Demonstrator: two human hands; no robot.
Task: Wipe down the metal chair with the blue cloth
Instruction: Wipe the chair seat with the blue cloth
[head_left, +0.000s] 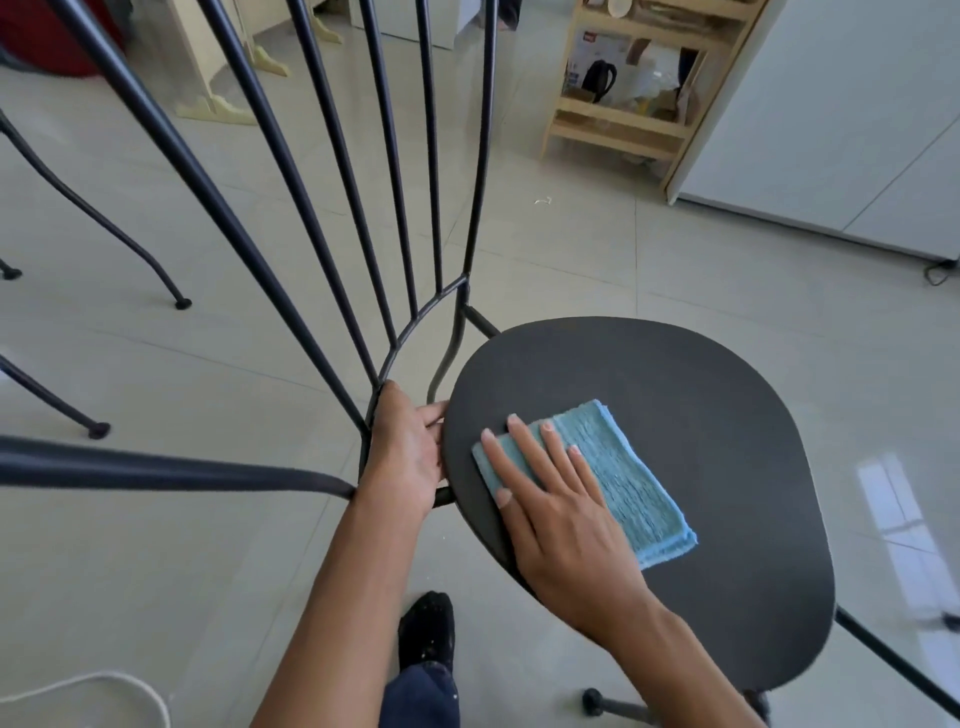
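A black metal chair fills the view, its round dark seat (675, 415) in the lower right and its backrest of thin black bars (363, 208) fanning up to the left. A folded blue cloth (623, 478) lies flat on the left part of the seat. My right hand (550, 499) presses on the cloth with fingers spread flat, covering its near left side. My left hand (405, 452) grips the left rim of the seat, where the backrest frame joins it.
Pale glossy floor tiles lie all around. Legs of other black chairs (104, 218) stand at the left. A wooden shelf cart (634, 93) with a black kettle stands at the back beside a white cabinet (831, 130). My dark-socked foot (428, 629) is under the seat's near edge. A white cord (104, 686) lies at bottom left.
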